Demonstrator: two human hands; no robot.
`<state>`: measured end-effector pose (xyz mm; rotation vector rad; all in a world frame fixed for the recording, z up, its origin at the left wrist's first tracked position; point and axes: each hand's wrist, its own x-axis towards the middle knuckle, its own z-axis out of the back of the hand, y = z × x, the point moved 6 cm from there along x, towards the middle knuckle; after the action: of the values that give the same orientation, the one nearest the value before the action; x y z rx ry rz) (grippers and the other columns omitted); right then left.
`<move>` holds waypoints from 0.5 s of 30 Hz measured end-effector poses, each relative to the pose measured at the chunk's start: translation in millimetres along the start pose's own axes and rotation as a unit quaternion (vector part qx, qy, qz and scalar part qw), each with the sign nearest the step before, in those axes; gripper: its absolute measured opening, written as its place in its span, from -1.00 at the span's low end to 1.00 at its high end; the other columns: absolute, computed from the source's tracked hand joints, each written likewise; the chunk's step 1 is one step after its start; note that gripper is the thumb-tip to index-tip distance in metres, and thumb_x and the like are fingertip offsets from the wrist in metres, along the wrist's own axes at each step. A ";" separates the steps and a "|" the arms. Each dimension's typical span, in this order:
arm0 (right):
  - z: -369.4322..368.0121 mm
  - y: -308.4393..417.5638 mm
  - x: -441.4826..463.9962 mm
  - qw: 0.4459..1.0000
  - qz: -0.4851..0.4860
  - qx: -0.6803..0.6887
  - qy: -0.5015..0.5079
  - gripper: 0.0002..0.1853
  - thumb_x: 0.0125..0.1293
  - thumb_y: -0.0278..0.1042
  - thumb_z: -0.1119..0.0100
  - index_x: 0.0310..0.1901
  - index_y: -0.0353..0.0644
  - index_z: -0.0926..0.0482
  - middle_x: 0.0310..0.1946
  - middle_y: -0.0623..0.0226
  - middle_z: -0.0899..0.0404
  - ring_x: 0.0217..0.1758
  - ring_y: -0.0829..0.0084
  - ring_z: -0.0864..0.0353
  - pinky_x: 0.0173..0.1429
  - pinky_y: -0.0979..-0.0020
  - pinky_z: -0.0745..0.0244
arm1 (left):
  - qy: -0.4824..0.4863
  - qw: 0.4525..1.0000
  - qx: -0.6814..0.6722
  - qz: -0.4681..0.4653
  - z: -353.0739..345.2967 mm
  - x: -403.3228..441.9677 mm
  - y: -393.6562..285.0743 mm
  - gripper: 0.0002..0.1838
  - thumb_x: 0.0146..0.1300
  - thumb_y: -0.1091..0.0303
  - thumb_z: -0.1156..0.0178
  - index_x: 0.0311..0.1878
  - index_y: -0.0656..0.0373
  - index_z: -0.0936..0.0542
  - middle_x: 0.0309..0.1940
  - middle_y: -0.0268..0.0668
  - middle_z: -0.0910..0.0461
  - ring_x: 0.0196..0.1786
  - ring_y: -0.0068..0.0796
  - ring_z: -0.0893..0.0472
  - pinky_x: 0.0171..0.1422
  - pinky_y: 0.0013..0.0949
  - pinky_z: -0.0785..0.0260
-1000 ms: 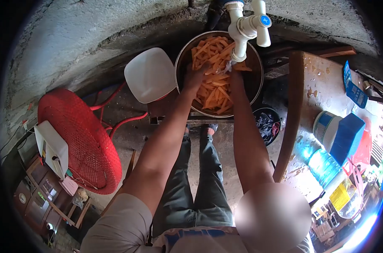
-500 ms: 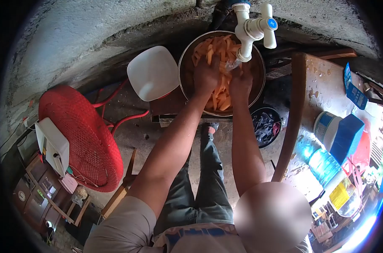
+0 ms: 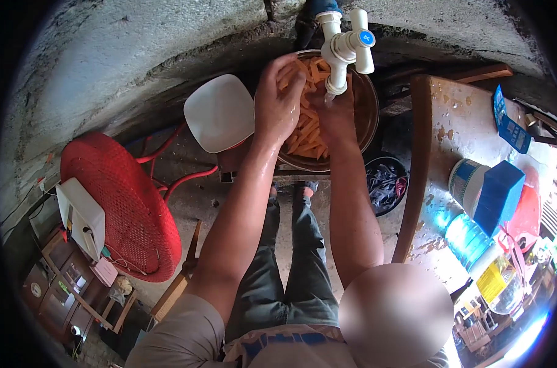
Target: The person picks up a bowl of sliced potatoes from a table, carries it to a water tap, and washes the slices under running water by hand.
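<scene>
A: What was the position of your left hand (image 3: 280, 101)?
B: Your left hand was over the left side of the metal basin (image 3: 373, 129), fingers curled and thumb apart from them. Orange sticks (image 3: 307, 138) showed in the gap. Whether the hand gripped those pieces could not be told.
A: And your right hand (image 3: 336, 116)?
B: It was inside the basin, just beside the left hand, reaching in among the sticks. Its fingertips were hidden, so you could not tell whether it was open or closed.
A: Where was the bulk of the sticks?
B: In the basin, between and beneath your two hands.
A: State the water source.
B: The white tap (image 3: 341, 52) was directly above your right hand; its water (image 3: 329, 99) fell onto that hand.
A: Surrounding items?
B: A white squarish object (image 3: 219, 113) was to the left of your left hand. To the right of your right hand were a dark bucket (image 3: 387, 184), nearer your body, and a wet-topped table (image 3: 441, 153).
</scene>
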<state>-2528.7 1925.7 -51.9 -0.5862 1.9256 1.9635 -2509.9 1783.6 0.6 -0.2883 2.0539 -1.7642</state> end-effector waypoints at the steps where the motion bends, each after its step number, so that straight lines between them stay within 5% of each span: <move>1: -0.1 -2.3 -3.2 0.999 -0.023 0.049 0.006 -0.71 0.26 -0.54 -0.26 0.03 -0.35 -0.62 -0.12 0.17 -0.72 -0.11 0.41 -0.72 -0.07 0.35 -0.60 | 0.017 0.999 -0.044 0.020 -5.0 1.9 -11.2 -0.62 0.43 0.48 -0.19 0.27 0.32 -0.49 0.19 -0.15 -0.58 0.31 -0.40 -0.54 0.42 -0.37 -0.35; 6: 2.7 2.3 -8.0 0.975 -0.069 0.210 0.016 -0.73 0.31 -0.54 -0.21 0.03 -0.34 -0.62 -0.12 0.18 -0.73 -0.09 0.35 -0.74 -0.02 0.33 -0.60 | 0.089 0.977 -0.034 0.192 -15.2 0.9 52.9 -0.63 0.47 0.22 -0.12 0.23 0.20 -0.52 0.06 -0.21 -0.61 0.04 -0.39 -0.61 0.11 -0.26 -0.54; 8: -0.1 -5.4 -3.1 0.972 -0.080 0.222 -0.001 -0.72 0.32 -0.48 -0.22 0.04 -0.34 -0.62 -0.12 0.14 -0.74 -0.09 0.34 -0.74 0.00 0.30 -0.60 | 0.008 0.891 -0.271 0.364 -41.9 -39.0 78.6 -0.62 0.48 0.14 -0.08 0.22 0.14 -0.51 -0.06 -0.23 -0.62 -0.06 -0.35 -0.63 -0.02 -0.19 -0.58; 10: -7.2 5.6 8.3 0.991 0.079 -0.099 -0.030 -0.75 0.40 -0.50 -0.13 0.05 -0.37 -0.63 -0.05 0.12 -0.70 -0.01 0.36 -0.72 0.07 0.39 -0.62 | -0.006 0.860 -0.336 0.384 -55.3 -48.7 101.8 -0.60 0.51 0.12 -0.09 0.22 0.18 -0.51 -0.08 -0.23 -0.62 -0.07 -0.38 -0.64 -0.08 -0.23 -0.56; 15: -16.6 44.8 -10.8 0.977 0.082 -0.199 -0.005 -0.67 0.38 -0.40 -0.18 0.11 -0.36 -0.64 -0.07 0.16 -0.73 -0.06 0.39 -0.72 0.06 0.41 -0.56 | -0.046 0.816 -0.445 0.367 -45.2 -15.1 110.9 -0.63 0.54 0.11 -0.09 0.12 0.24 -0.55 -0.14 -0.23 -0.63 -0.13 -0.41 -0.65 -0.16 -0.25 -0.54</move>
<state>-2541.0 1908.3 -7.9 -0.5259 1.6248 2.4770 -2504.0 1849.7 -100.3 0.1638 2.3181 -0.2736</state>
